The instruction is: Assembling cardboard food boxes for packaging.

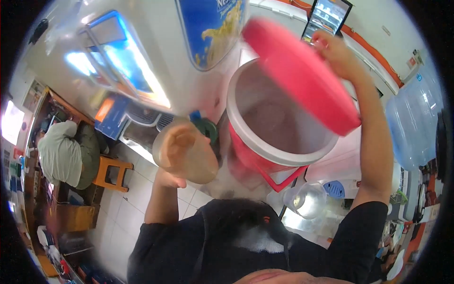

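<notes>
My right hand (pixel 336 54) grips the pink lid (pixel 302 75) at its top and holds it tilted above the right side of a pink drinks cooler (pixel 243 149). The cooler's round white-rimmed mouth is uncovered on the left, showing a pale interior; what lies at its bottom is hard to make out. To the left of the cooler, my left hand (pixel 170 180) is closed round a translucent plastic jug (pixel 201 161), its fingers showing blurred through the wall. A pink carrying handle (pixel 279 184) hangs at the cooler's near side.
A white drinks machine (pixel 198 87) stands beyond my left hand, with a drip tray (pixel 142 116). Clear plastic containers (pixel 307 201) sit right of the cooler, and a large blue water bottle (pixel 414 125) farther right. At far left, a person (pixel 61 151) sits by an orange stool (pixel 113 173).
</notes>
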Demonstrator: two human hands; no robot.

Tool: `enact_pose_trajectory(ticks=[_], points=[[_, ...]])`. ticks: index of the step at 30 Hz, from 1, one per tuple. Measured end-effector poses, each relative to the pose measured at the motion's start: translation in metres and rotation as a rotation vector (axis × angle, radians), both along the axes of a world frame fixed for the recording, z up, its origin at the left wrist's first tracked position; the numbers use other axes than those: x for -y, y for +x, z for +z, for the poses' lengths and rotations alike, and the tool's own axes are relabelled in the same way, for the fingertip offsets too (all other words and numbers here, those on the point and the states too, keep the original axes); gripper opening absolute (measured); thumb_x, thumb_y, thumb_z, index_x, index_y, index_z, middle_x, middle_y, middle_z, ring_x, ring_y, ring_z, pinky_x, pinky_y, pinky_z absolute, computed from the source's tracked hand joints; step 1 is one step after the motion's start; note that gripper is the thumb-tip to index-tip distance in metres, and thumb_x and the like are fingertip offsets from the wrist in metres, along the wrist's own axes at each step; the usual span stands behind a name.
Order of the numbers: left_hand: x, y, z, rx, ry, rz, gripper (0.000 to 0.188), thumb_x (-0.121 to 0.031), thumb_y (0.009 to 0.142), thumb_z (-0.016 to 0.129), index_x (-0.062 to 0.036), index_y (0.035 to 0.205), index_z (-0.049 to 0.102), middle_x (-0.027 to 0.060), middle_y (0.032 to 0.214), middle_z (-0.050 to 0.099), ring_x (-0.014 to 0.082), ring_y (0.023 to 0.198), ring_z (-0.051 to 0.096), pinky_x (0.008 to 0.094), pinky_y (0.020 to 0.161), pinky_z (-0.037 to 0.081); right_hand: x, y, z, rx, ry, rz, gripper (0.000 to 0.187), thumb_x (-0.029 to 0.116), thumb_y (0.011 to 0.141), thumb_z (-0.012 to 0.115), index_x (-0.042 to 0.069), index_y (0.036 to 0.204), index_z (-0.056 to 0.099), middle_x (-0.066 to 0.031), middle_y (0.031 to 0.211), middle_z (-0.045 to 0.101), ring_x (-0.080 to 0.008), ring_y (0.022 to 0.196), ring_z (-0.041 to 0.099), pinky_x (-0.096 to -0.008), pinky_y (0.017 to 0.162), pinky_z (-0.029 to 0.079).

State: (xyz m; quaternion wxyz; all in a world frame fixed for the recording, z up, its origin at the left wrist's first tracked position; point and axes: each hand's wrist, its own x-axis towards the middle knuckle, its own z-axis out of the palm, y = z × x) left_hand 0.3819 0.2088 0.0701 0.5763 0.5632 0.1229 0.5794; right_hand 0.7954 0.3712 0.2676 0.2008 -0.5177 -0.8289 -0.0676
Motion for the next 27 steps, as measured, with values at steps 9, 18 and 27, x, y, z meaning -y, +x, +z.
enact_pose_trajectory(ticks=[9,18,27], points=[[-0.102,0.052,0.030,0.088,0.089,0.082,0.121,-0.050,0.052,0.094,-0.0028,0.145,0.032,0.0191,0.131,0.054,0.0324,0.118,0.056,0.0440,0.098,0.049,-0.035,0.015,-0.007,0.174,0.985,-0.360,0.061,0.030,0.075,0.077,0.004,0.120,0.046,-0.0227,0.115,0.049,-0.0385,0.101,0.056,-0.0528,0.084,0.047],[-0.202,0.150,0.067,-0.295,0.204,0.221,0.094,-0.022,0.059,0.093,-0.0024,0.136,0.042,0.0153,0.127,0.057,0.0246,0.116,0.057,0.0352,0.098,0.047,-0.036,-0.026,-0.107,0.289,0.380,-0.307,0.025,0.019,0.090,0.058,0.005,0.111,0.058,-0.0146,0.097,0.065,-0.0317,0.091,0.065,-0.0449,0.077,0.053],[-0.199,0.141,0.054,-0.207,0.237,-0.032,0.090,-0.020,0.065,0.092,0.0003,0.134,0.037,0.0169,0.119,0.055,0.0234,0.114,0.054,0.0348,0.094,0.049,-0.037,-0.017,-0.138,0.259,0.482,-0.267,0.027,0.015,0.082,0.062,0.006,0.106,0.055,-0.0189,0.108,0.053,-0.0360,0.090,0.058,-0.0471,0.077,0.052]])
